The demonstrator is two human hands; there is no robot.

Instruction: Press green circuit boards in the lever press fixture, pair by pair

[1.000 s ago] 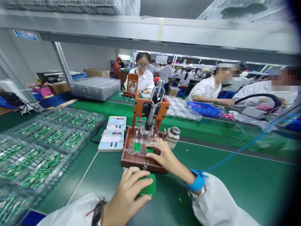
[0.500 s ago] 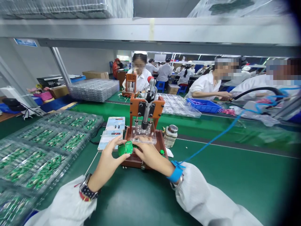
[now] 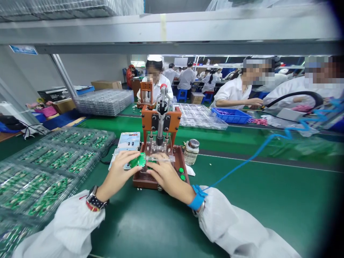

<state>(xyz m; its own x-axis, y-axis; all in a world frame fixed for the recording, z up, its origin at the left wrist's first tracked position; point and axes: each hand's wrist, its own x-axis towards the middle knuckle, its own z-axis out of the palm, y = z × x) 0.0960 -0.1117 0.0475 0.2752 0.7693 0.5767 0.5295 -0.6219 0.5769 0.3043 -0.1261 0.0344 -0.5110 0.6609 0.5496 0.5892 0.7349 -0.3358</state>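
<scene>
Clear plastic trays (image 3: 48, 157) of small circuit boards spread out to the left of the left hand (image 3: 118, 172), which grips a green board (image 3: 140, 160) between thumb and fingers. That board sits at the hand's right, tilted up; its outline looks rounded, so no long axis stands out — nor can I tell whether a second piece lies behind it. The left hand is nearer, though the right hand (image 3: 170, 175) is just beside the board's right edge. Between and beyond both hands rises the orange press fixture (image 3: 172, 120). Right-hand fingers reach its clear plate (image 3: 166, 158), thumb apart — whether they grip it, I cannot tell. Green buttons (image 3: 181, 170) lie just right of that hand.
</scene>
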